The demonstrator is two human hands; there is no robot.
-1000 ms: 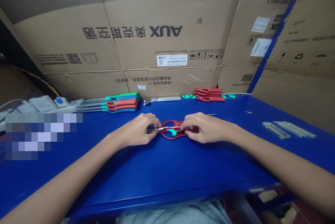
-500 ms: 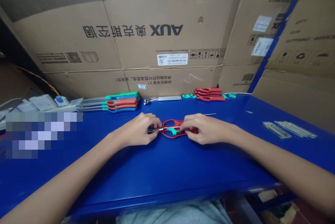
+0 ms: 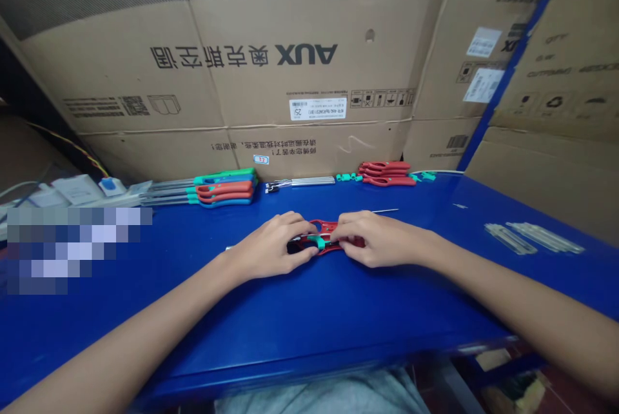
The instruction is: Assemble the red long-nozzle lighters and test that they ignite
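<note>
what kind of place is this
Probably a small assembly bench in a storeroom: stacked cardboard cartons behind a blue workbench, rows of identical rod-and-handle tools, and the left hand and right hand on a red handle.

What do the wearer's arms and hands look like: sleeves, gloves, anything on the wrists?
The left hand and right hand are bare: no gloves, no rings visible. The left forearm and right forearm are uncovered to the frame edge, with no sleeves, watch or bands. Grey clothing shows at the bottom edge.
</note>
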